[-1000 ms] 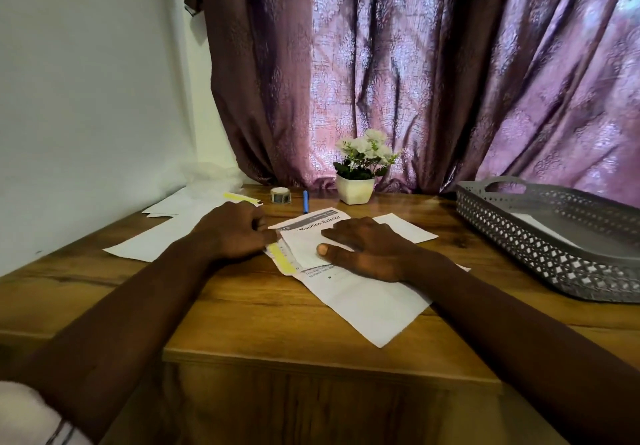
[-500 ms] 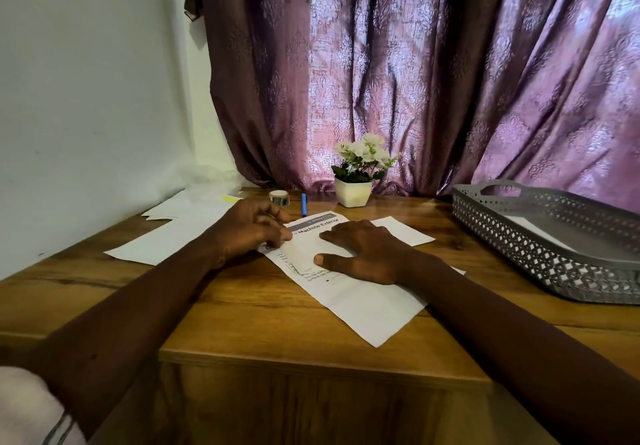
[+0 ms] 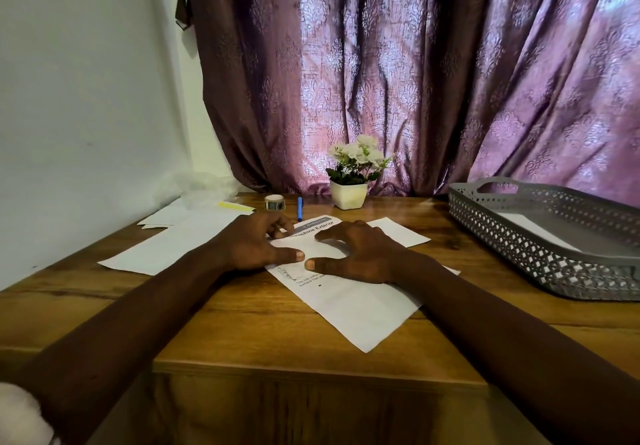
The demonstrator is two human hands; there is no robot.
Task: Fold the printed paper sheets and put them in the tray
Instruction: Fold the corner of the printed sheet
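Folding is in hand: the printed sheet [image 3: 349, 309] is pressed onto the table [image 3: 242, 333] by the left hand [image 3: 252, 245] and right hand [image 3: 362, 256], fingers spread, nothing gripped. A firm crease seems called for next, then transfer to the grey tray [image 3: 540, 261]

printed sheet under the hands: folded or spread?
Part-folded: a flap headed "Machine Exterior" lies over the printed sheet, left hand and right hand pressing it.

I see bare brown wooden tabletop [image 3: 259, 323] along the near edge and a narrow lane toward the grey perforated plastic tray [image 3: 519, 247], whose raised wall blocks low passes. A white flower pot [image 3: 348, 195], a blue pen [image 3: 300, 207] and, I think, a tape roll [image 3: 274, 202] line the back.
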